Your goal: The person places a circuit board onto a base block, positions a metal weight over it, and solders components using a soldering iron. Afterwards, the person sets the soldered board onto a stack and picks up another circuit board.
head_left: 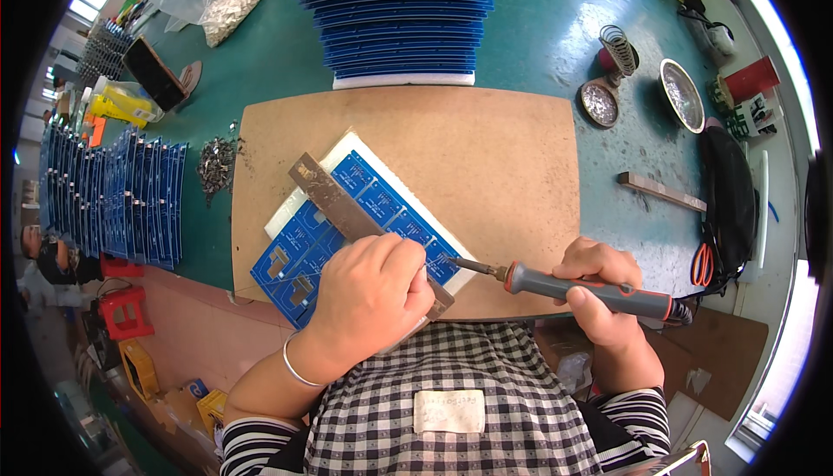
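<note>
In my right hand point(603, 289) is a grey and orange soldering iron point(555, 287), its tip pointing left and reaching the right part of a blue circuit board panel point(382, 203). The panel lies aslant on a white foam pad point(283, 213). Across it runs a brown flat bar point(334, 196), partly under my left hand point(369, 294). That hand is closed, thumb against the curled fingers, close to the iron's tip; what it pinches, if anything, is hidden. Whether the tip touches the board I cannot tell.
A brown work board point(486, 146) lies on the green table. Stacked blue boards point(399, 25) rise behind it; more boards point(113, 194) stand at left beside clipped metal bits point(216, 166). To the right are an iron stand point(617, 51), a metal bowl point(681, 96) and scissors point(702, 265).
</note>
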Action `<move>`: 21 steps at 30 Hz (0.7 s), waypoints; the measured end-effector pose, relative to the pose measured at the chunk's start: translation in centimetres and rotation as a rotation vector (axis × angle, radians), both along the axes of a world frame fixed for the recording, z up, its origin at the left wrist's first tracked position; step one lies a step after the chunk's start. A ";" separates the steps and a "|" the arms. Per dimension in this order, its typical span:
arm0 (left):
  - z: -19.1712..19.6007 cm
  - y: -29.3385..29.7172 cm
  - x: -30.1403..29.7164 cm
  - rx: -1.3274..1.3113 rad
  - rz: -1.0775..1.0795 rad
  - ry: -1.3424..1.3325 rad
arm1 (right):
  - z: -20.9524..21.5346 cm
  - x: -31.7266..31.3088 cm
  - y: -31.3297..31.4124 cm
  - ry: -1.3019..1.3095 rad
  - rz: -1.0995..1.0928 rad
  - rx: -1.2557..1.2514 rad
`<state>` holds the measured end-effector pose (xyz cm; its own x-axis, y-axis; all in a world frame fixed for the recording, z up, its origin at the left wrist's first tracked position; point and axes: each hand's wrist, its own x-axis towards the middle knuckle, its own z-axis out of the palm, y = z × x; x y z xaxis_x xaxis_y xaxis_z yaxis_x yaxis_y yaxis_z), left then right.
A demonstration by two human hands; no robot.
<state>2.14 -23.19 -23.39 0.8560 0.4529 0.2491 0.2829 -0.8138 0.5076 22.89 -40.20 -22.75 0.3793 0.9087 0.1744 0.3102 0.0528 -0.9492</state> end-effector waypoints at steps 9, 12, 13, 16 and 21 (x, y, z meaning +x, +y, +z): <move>0.2 -1.1 -0.2 0.004 -0.048 0.020 | -0.1 -0.3 -1.9 0.100 -0.063 -0.004; 0.1 -1.3 0.1 0.035 -0.057 0.006 | -0.3 -0.4 -1.8 0.099 -0.052 0.015; 0.1 -1.4 0.1 0.048 -0.056 -0.014 | -0.3 -0.4 -1.8 0.092 -0.046 0.023; 0.1 -1.4 0.3 0.059 -0.054 -0.002 | -0.3 -0.5 -1.7 0.077 -0.040 0.021; 0.2 -1.5 0.4 0.056 -0.058 0.019 | -0.4 -0.5 -1.7 0.080 -0.033 0.016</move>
